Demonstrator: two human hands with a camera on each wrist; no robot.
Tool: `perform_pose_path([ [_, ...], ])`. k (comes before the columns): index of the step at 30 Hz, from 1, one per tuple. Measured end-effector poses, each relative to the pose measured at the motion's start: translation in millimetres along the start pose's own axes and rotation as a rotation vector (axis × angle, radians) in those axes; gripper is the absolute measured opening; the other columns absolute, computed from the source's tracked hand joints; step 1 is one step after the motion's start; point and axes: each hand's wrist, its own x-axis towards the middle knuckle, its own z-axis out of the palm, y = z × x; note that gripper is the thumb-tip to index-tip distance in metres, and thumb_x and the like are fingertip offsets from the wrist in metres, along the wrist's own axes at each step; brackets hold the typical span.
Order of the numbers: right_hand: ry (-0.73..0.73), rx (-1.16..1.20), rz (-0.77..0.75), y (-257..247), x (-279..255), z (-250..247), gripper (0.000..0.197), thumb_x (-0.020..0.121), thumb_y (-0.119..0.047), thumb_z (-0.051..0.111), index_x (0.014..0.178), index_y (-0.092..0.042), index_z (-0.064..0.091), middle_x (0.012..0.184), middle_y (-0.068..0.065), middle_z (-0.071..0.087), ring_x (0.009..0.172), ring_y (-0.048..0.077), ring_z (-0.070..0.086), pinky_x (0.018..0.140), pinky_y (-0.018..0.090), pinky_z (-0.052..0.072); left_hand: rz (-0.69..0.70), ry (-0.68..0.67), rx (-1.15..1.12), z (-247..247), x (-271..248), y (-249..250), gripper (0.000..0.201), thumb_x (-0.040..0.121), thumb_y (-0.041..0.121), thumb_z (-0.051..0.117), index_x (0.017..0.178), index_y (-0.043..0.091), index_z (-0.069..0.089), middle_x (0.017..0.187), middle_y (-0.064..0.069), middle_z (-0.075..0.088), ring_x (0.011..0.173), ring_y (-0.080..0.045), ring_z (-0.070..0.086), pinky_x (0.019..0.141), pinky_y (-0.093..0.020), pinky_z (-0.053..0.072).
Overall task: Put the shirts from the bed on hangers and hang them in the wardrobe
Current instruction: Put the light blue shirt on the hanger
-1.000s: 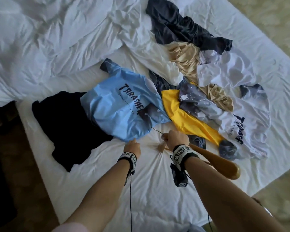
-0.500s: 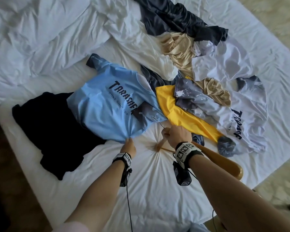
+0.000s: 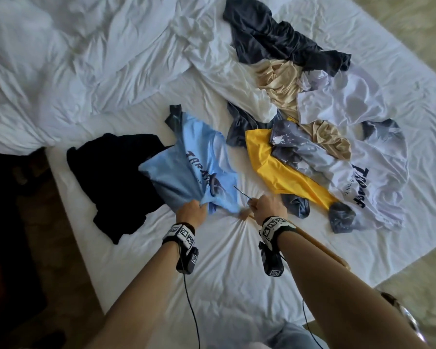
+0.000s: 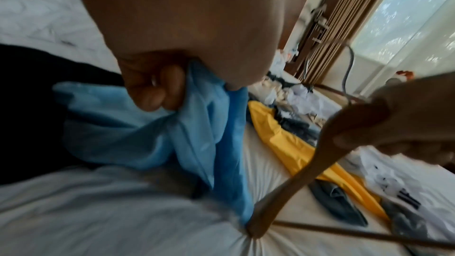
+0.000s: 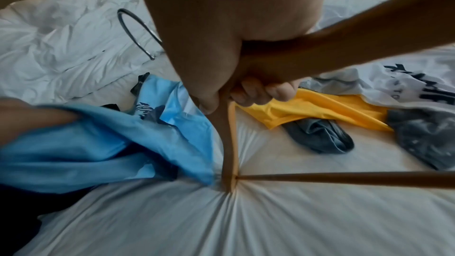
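Bunched up now, the light blue shirt (image 3: 191,170) no longer lies flat as it did a second ago: the left hand (image 3: 190,212) has gathered its lower hem into a fist and pulled it toward the near edge of the bed (image 3: 224,260), so the printed lettering is creased and partly folded away. In the left wrist view the fingers (image 4: 157,92) curl tightly round the blue cloth, a closed grip on the shirt. The right hand (image 3: 267,206) grips a wooden hanger (image 5: 231,143) near its neck, thumb and fingers wrapped round the wood; the hanger's one end presses down into the white sheet and puckers it into radiating folds, just beside the blue hem. Its metal hook (image 3: 241,192) points away from the person. A black shirt (image 3: 116,182) lies partly under the blue one on its left. To the right lie a yellow shirt (image 3: 282,172), a white printed shirt (image 3: 378,187), a beige shirt (image 3: 280,89) and a dark grey shirt (image 3: 275,39), heaped and overlapping. A rumpled white duvet (image 3: 73,71) covers the far left of the bed.
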Motion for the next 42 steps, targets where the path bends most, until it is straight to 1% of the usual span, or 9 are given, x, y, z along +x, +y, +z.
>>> perform_pose_path([
  [8,-0.156,0.282,0.115,53.8,-62.1,29.8,0.03,0.101,-0.025,0.063,0.114,0.002,0.068,0.106,0.019,0.073,0.105,0.038,0.071,0.075,0.035,0.052,0.027,0.107,-0.292,-45.9,-107.5,3.1,0.041,0.102,0.031,0.052,0.095,-0.006,0.066,0.112,-0.031,0.069,0.109,-0.041,0.065,0.086,-0.039,0.047],
  [12,-0.1,0.718,0.195,61.1,-108.5,38.5,0.024,0.099,-0.018,0.062,0.106,0.004,0.07,0.084,0.015,0.075,0.072,0.026,0.072,0.06,0.034,0.058,0.079,0.155,-0.486,-41.1,-167.7,7.7,0.046,0.102,0.036,0.054,0.067,0.006,0.057,0.09,-0.029,0.071,0.09,-0.038,0.071,0.074,-0.041,0.049],
  [16,-0.052,1.09,0.14,63.9,-154.2,30.8,0.017,0.104,-0.017,0.059,0.097,-0.003,0.065,0.083,0.012,0.071,0.066,0.019,0.068,0.054,0.027,0.046,0.165,0.132,-0.585,-56.0,-234.4,17.9,0.037,0.099,0.038,0.049,0.09,0.009,0.069,0.083,-0.006,0.07,0.082,-0.023,0.063,0.072,-0.033,0.045],
  [19,0.01,1.185,0.04,68.6,-184.6,15.9,0.019,0.106,-0.018,0.059,0.09,-0.008,0.064,0.09,0.012,0.069,0.071,0.02,0.07,0.056,0.026,0.048,0.286,0.176,-0.736,-76.0,-289.2,25.1,0.037,0.099,0.033,0.043,0.111,0.024,0.076,0.109,0.009,0.075,0.107,-0.008,0.067,0.092,-0.022,0.049],
  [23,0.077,1.158,-0.14,71.1,-218.0,-13.1,0.024,0.106,-0.024,0.06,0.113,-0.001,0.066,0.095,0.01,0.068,0.079,0.02,0.073,0.067,0.035,0.052,0.428,0.385,-0.972,-102.7,-373.0,34.6,0.043,0.106,0.013,0.038,0.138,0.023,0.065,0.127,0.019,0.065,0.12,0.011,0.057,0.102,-0.004,0.039],
  [30,0.046,1.077,-0.385,35.8,-285.5,-60.9,0.046,0.093,-0.061,0.065,0.107,-0.018,0.074,0.081,-0.002,0.072,0.075,0.019,0.071,0.061,0.034,0.052,0.525,0.461,-1.247,-116.5,-459.7,26.4,0.042,0.109,0.011,0.034,0.119,0.021,0.074,0.113,0.012,0.077,0.112,0.0,0.068,0.101,-0.019,0.051],
  [37,-0.176,1.121,-0.501,-9.6,-340.3,-44.3,0.018,0.084,-0.005,0.059,0.096,-0.012,0.07,0.12,0.042,0.062,0.099,0.052,0.071,0.074,0.053,0.054,0.476,0.591,-1.171,-113.5,-497.2,-11.5,0.038,0.109,0.019,0.041,0.102,0.031,0.076,0.1,0.017,0.078,0.103,0.0,0.07,0.095,-0.024,0.052],
  [39,-0.197,1.19,-0.526,-22.3,-336.0,-35.3,0.036,0.08,0.001,0.057,0.111,-0.015,0.069,0.121,0.04,0.063,0.107,0.061,0.064,0.086,0.072,0.055,0.445,0.623,-1.137,-111.1,-499.9,-29.1,0.036,0.108,0.026,0.044,0.095,0.035,0.077,0.094,0.016,0.079,0.097,-0.002,0.071,0.091,-0.028,0.054],
  [42,-0.124,1.275,-0.56,-44.0,-381.8,-51.7,0.04,0.077,0.002,0.056,0.107,-0.019,0.072,0.101,0.02,0.076,0.096,0.04,0.074,0.091,0.055,0.06,0.381,0.634,-1.048,-108.3,-506.0,-60.6,0.033,0.107,0.032,0.047,0.089,0.028,0.074,0.078,0.012,0.075,0.077,0.002,0.065,0.08,-0.025,0.05],
])
